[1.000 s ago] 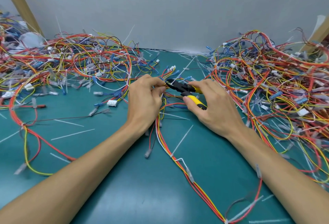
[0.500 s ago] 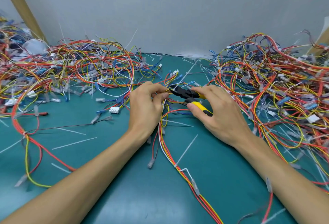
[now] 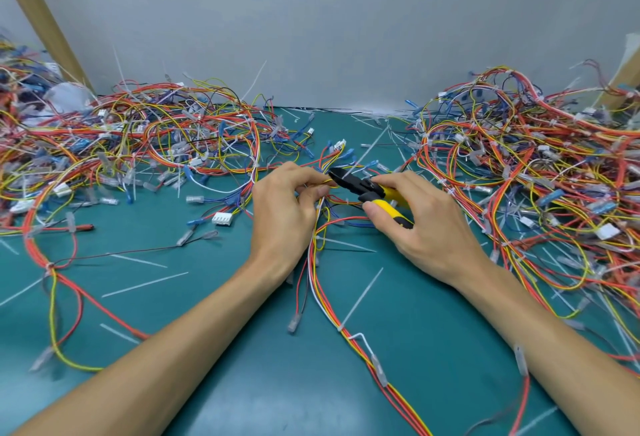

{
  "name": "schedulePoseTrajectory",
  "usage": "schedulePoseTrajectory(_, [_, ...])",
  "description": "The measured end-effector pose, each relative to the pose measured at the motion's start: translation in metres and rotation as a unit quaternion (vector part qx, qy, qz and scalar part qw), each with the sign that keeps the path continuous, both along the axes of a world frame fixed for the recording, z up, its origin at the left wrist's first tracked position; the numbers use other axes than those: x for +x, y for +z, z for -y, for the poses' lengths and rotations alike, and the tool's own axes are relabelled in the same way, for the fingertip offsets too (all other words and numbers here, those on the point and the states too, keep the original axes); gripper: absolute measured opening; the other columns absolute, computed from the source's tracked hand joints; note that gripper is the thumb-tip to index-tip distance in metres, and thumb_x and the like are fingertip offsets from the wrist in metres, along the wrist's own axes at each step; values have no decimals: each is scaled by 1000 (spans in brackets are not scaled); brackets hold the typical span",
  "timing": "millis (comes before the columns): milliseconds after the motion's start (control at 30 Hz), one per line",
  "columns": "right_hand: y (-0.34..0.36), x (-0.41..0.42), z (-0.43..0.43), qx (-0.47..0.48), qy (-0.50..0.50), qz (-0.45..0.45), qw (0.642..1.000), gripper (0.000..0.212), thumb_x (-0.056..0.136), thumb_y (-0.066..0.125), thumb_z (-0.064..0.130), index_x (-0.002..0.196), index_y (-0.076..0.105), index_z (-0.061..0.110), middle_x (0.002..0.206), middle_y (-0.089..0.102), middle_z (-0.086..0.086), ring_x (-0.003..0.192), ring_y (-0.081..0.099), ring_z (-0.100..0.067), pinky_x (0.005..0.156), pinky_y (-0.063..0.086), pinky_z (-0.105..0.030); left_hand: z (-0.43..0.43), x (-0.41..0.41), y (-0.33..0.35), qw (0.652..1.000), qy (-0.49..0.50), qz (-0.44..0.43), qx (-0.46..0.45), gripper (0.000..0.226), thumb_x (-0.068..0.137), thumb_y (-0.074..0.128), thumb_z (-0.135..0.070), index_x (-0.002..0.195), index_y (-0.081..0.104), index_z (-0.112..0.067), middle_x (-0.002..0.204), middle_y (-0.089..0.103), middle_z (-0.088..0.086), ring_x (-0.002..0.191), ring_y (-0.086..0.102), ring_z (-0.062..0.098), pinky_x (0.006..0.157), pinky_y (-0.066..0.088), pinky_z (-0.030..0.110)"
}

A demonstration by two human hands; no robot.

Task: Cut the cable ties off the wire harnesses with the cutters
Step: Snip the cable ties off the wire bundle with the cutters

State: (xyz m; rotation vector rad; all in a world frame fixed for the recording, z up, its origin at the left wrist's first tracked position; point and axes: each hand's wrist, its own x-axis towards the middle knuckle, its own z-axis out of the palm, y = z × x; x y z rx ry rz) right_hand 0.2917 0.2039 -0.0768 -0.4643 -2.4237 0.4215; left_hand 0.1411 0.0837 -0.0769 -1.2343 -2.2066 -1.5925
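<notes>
In the middle of the frame my left hand [image 3: 284, 214] pinches the wires [image 3: 320, 262], and my right hand [image 3: 426, 228] grips the cutters [image 3: 363, 190]. The wires are soft and floppy, so I should hold them right beside the tie, which is too small to see

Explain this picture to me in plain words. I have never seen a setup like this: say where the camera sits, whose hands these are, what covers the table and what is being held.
No machine here: a person works with two bare hands. The single picture comes from a camera worn on the head, looking forward and down, so both forearms reach in from the bottom. The left hand pinches a bundle of coloured wires, a wire harness that trails back toward the person. The right hand grips yellow-handled cutters, whose black tip points at the spot the left fingers hold. The green table carries large tangles of harnesses left and right, with loose white cable ties scattered between.
</notes>
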Motion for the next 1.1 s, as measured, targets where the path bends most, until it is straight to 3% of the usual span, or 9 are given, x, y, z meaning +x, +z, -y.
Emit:
schedulePoseTrajectory(100, [-1, 0, 1, 5, -11, -4, 1000, 32, 88, 58, 50, 110, 61, 26, 91, 60, 12, 79, 54, -5, 71, 47, -29, 1, 0, -1, 1000, -5, 1, 2, 16, 79, 71, -3, 84, 77, -17, 68, 54, -20, 68, 52, -10, 64, 33, 4])
schedulePoseTrajectory(233, [0, -1, 0, -8, -27, -8, 1000, 31, 87, 56, 54, 101, 60, 27, 77, 54, 16, 66, 48, -2, 60, 32, -16, -1, 1, 0, 998, -42, 34, -12, 11, 87, 68, -13, 85, 73, -21, 72, 59, -19, 72, 53, -3, 66, 35, 6])
schedulePoseTrajectory(367, [1, -1, 2, 1, -32, -17, 999, 30, 88, 56, 53, 99, 60, 25, 77, 54, 14, 67, 45, -8, 60, 31, -24, -2, 2, 0, 992, -94, 70, -37, 13, 94, 61, -20, 85, 70, -24, 73, 64, -15, 67, 55, 0, 62, 40, 13])
schedulePoseTrajectory(467, [2, 0, 2, 12, -34, -9, 999, 34, 89, 54, 54, 106, 60, 25, 88, 58, 13, 75, 49, -5, 65, 37, -24, -2, 0, 0, 991, -98, 78, -44, 12, 93, 61, -21, 86, 71, -21, 71, 64, -12, 66, 56, 7, 62, 41, 22])
schedulePoseTrajectory(567, [1, 0, 3, 5, -24, 2, 1000, 39, 89, 52, 54, 114, 60, 25, 100, 61, 10, 88, 53, -5, 74, 42, -24, 0, 0, 0, 994, -84, 65, -33, 11, 92, 64, -20, 85, 72, -22, 70, 64, -15, 66, 56, 7, 62, 40, 19])
schedulePoseTrajectory(667, [2, 1, 5, 22, -34, -7, 999, 35, 88, 53, 53, 107, 61, 25, 87, 61, 10, 76, 52, -9, 66, 43, -29, 1, 1, 1, 997, -66, 46, -20, 9, 90, 66, -20, 86, 74, -21, 72, 64, -17, 66, 55, 2, 60, 36, 12])
schedulePoseTrajectory(800, [3, 0, 7, 41, -45, -20, 998, 28, 88, 56, 51, 97, 61, 25, 72, 54, 12, 63, 42, -7, 56, 32, -26, 1, 4, 2, 998, -54, 35, -6, 8, 89, 68, -19, 87, 76, -19, 73, 65, -16, 67, 56, 5, 62, 35, 9])
schedulePoseTrajectory(967, [3, 1, 7, 35, -39, -8, 999, 33, 89, 53, 53, 104, 62, 26, 81, 56, 14, 70, 44, -4, 61, 32, -23, 1, 3, 1, 998, -53, 39, -8, 9, 89, 67, -20, 87, 76, -20, 73, 65, -15, 66, 54, 4, 61, 34, 9])
schedulePoseTrajectory(1100, [4, 1, 7, 32, -47, -10, 998, 33, 88, 53, 54, 96, 63, 25, 73, 57, 11, 63, 46, -9, 56, 36, -29, 2, 4, 1, 998, -53, 37, -3, 9, 89, 67, -20, 87, 75, -23, 75, 67, -14, 66, 54, 4, 61, 35, 9])
